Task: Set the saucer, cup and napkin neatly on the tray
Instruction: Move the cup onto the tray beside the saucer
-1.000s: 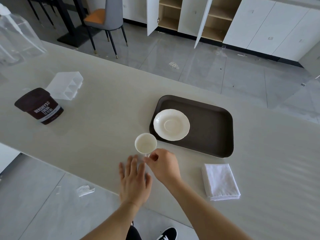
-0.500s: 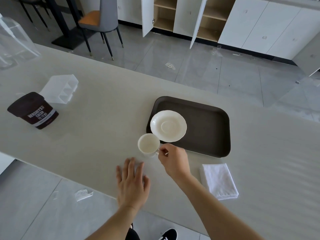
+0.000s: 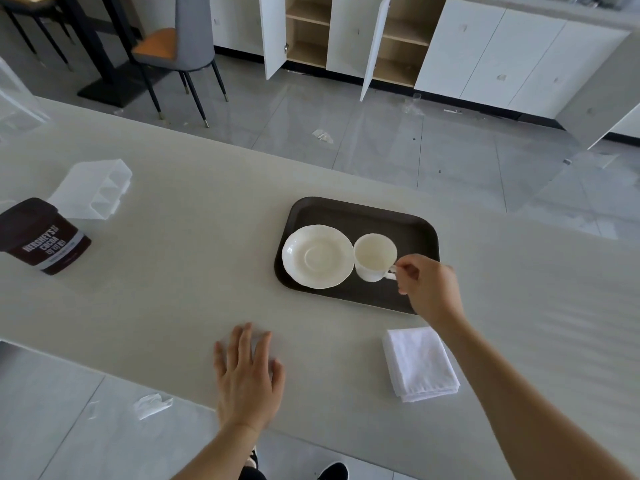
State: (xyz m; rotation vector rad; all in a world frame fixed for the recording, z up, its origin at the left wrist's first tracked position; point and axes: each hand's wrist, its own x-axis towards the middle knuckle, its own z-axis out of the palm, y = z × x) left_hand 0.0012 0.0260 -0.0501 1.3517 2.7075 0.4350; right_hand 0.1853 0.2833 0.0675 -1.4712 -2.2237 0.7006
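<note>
A dark brown tray lies on the pale counter. On its left half sits a white scalloped saucer. Just right of the saucer is an empty white cup, over the tray's middle; my right hand pinches its handle. Whether the cup rests on the tray or hovers just above it I cannot tell. A folded white napkin lies on the counter in front of the tray, under my right forearm. My left hand rests flat, fingers spread, near the counter's front edge.
A brown cocoa tub lies tilted at the far left, with a clear plastic organiser behind it. The counter's near edge runs just below my left hand. Beyond the counter are a tiled floor, a chair and open cabinets.
My right hand carried the cup from the counter left of the tray up and rightward, past the saucer, to the tray's middle. My left hand stayed flat on the counter.
</note>
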